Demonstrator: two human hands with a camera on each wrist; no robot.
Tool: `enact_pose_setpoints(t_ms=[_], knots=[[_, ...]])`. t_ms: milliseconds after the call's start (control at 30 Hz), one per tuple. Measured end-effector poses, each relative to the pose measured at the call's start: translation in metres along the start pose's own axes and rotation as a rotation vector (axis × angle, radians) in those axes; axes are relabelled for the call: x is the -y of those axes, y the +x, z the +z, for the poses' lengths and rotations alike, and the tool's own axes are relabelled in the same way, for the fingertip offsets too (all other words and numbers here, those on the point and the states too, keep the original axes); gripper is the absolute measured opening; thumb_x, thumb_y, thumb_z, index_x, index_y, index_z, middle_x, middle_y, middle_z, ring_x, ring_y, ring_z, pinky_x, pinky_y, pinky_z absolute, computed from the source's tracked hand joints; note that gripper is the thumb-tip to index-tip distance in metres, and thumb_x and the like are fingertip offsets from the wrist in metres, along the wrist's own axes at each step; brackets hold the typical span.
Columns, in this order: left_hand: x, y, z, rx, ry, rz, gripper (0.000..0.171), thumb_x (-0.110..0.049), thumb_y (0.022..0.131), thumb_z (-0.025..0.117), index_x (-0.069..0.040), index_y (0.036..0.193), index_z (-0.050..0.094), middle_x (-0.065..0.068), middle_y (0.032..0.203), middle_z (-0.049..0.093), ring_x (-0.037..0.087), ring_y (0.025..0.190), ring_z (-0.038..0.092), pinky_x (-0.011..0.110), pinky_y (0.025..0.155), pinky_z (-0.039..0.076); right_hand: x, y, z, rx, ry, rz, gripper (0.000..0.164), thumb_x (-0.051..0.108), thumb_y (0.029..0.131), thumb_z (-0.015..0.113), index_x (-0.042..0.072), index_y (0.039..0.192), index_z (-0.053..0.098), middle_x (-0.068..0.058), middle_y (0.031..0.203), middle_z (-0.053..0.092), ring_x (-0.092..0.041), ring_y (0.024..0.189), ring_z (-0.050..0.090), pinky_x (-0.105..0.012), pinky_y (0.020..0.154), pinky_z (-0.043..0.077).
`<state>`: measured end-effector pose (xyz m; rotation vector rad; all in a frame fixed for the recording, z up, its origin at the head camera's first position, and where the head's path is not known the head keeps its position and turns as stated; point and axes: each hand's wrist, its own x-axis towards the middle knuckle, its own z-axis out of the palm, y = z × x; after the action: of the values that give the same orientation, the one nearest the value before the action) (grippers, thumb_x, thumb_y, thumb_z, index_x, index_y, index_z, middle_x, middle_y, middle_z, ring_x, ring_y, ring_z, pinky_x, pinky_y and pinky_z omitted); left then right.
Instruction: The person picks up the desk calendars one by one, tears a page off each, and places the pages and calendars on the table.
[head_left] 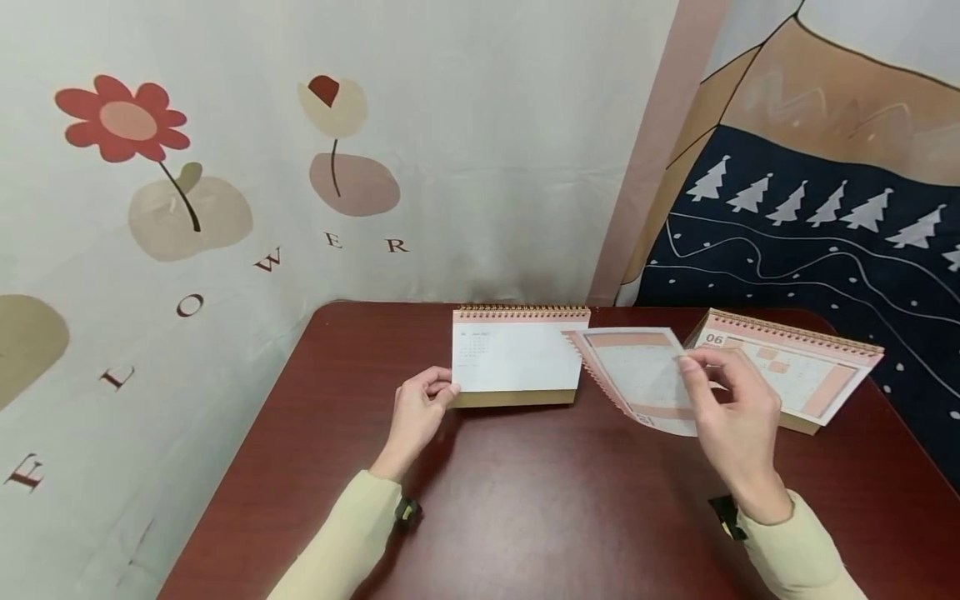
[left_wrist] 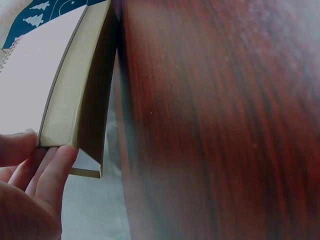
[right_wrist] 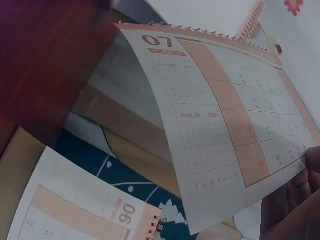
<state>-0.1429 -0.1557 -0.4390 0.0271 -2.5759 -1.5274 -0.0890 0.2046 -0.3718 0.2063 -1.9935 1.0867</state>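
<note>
A spiral desk calendar (head_left: 517,354) stands on the table, its front a mostly white page with a small month grid. My left hand (head_left: 422,408) grips its lower left corner, thumb on the page and fingers at the cardboard base (left_wrist: 67,100). In my right hand (head_left: 738,417) is a loose calendar page (head_left: 637,375), pinched at one edge and held above the table. The right wrist view shows "07 JUL" on this page (right_wrist: 200,100), with a ragged row of torn binding holes along one side.
A second spiral desk calendar (head_left: 787,367), showing "06", stands at the right behind my right hand. The dark red wooden table (head_left: 525,508) reaches back to a flower-printed curtain (head_left: 480,150). A navy cloth with white trees (head_left: 825,233) hangs at the right.
</note>
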Motion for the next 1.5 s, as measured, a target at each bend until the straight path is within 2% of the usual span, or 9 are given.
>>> enact_pose_setpoints(t_ms=[100, 167, 300, 400, 600, 733, 1133, 1400, 1500], knots=[[0.001, 0.0, 0.001, -0.002, 0.0, -0.002, 0.008, -0.014, 0.088, 0.074, -0.012, 0.095, 0.075, 0.007, 0.089, 0.078, 0.008, 0.076, 0.068, 0.019, 0.067, 0.051, 0.001, -0.007, 0.006, 0.027, -0.013, -0.084, 0.018, -0.009, 0.079, 0.075, 0.0, 0.094, 0.075, -0.005, 0.084, 0.068, 0.012, 0.086, 0.057, -0.001, 0.071, 0.043], [0.001, 0.001, 0.002, -0.003, -0.003, -0.002, 0.007, -0.014, 0.088, 0.074, -0.012, 0.095, 0.074, 0.007, 0.089, 0.078, 0.008, 0.075, 0.068, 0.019, 0.068, 0.051, 0.002, -0.011, 0.009, 0.05, -0.019, -0.144, 0.019, -0.009, 0.078, 0.076, 0.001, 0.094, 0.075, -0.01, 0.084, 0.068, 0.009, 0.084, 0.057, -0.001, 0.072, 0.043], [0.001, 0.001, 0.002, -0.004, -0.013, -0.001, 0.007, -0.013, 0.088, 0.074, -0.011, 0.095, 0.074, 0.008, 0.088, 0.078, 0.009, 0.072, 0.068, 0.021, 0.068, 0.052, 0.006, -0.019, 0.015, 0.108, -0.037, -0.234, 0.015, -0.001, 0.081, 0.076, 0.004, 0.095, 0.075, -0.008, 0.085, 0.069, -0.002, 0.079, 0.057, -0.004, 0.074, 0.044], [0.0, 0.001, 0.002, -0.005, 0.0, -0.005, 0.008, -0.013, 0.088, 0.074, -0.011, 0.095, 0.074, 0.008, 0.088, 0.078, 0.01, 0.074, 0.069, 0.023, 0.07, 0.052, 0.01, -0.024, 0.019, 0.151, -0.067, -0.29, 0.008, 0.012, 0.089, 0.072, 0.007, 0.096, 0.075, -0.004, 0.087, 0.07, -0.008, 0.077, 0.059, -0.01, 0.073, 0.047], [0.001, 0.004, 0.003, 0.001, 0.021, -0.014, 0.009, -0.016, 0.089, 0.073, -0.013, 0.097, 0.074, 0.006, 0.09, 0.079, 0.011, 0.077, 0.07, 0.027, 0.075, 0.052, 0.02, -0.036, 0.029, 0.184, -0.102, -0.429, 0.023, 0.028, 0.099, 0.06, 0.011, 0.095, 0.074, 0.003, 0.086, 0.07, -0.009, 0.068, 0.064, -0.025, 0.057, 0.051], [0.001, 0.005, 0.004, 0.004, 0.015, -0.019, 0.009, -0.016, 0.089, 0.073, -0.013, 0.097, 0.074, 0.006, 0.089, 0.079, 0.01, 0.075, 0.069, 0.028, 0.075, 0.052, 0.025, -0.043, 0.035, 0.212, -0.113, -0.489, 0.025, 0.029, 0.101, 0.057, 0.013, 0.093, 0.074, 0.006, 0.085, 0.069, -0.008, 0.064, 0.065, -0.025, 0.051, 0.05], [0.0, 0.006, 0.004, 0.004, -0.006, -0.031, 0.009, -0.016, 0.089, 0.073, -0.012, 0.098, 0.074, 0.007, 0.089, 0.078, 0.009, 0.071, 0.068, 0.026, 0.073, 0.051, 0.037, -0.066, 0.049, 0.406, -0.151, -0.536, 0.024, 0.031, 0.103, 0.052, 0.022, 0.092, 0.071, 0.015, 0.087, 0.066, -0.002, 0.065, 0.064, -0.023, 0.047, 0.048], [0.001, 0.006, 0.004, 0.008, -0.021, -0.04, 0.01, -0.015, 0.089, 0.073, -0.012, 0.099, 0.074, 0.009, 0.091, 0.078, 0.01, 0.074, 0.07, 0.025, 0.072, 0.053, 0.04, -0.078, 0.053, 0.565, -0.164, -0.495, 0.005, 0.029, 0.095, 0.066, 0.026, 0.091, 0.067, 0.018, 0.082, 0.061, -0.003, 0.063, 0.062, -0.021, 0.042, 0.038], [0.002, 0.006, 0.004, 0.009, -0.022, -0.036, 0.01, -0.015, 0.089, 0.073, -0.011, 0.099, 0.074, 0.009, 0.092, 0.078, 0.01, 0.075, 0.07, 0.024, 0.071, 0.053, 0.04, -0.081, 0.054, 0.607, -0.174, -0.49, 0.004, 0.027, 0.092, 0.07, 0.028, 0.09, 0.066, 0.019, 0.08, 0.058, -0.001, 0.06, 0.058, -0.019, 0.042, 0.034]])
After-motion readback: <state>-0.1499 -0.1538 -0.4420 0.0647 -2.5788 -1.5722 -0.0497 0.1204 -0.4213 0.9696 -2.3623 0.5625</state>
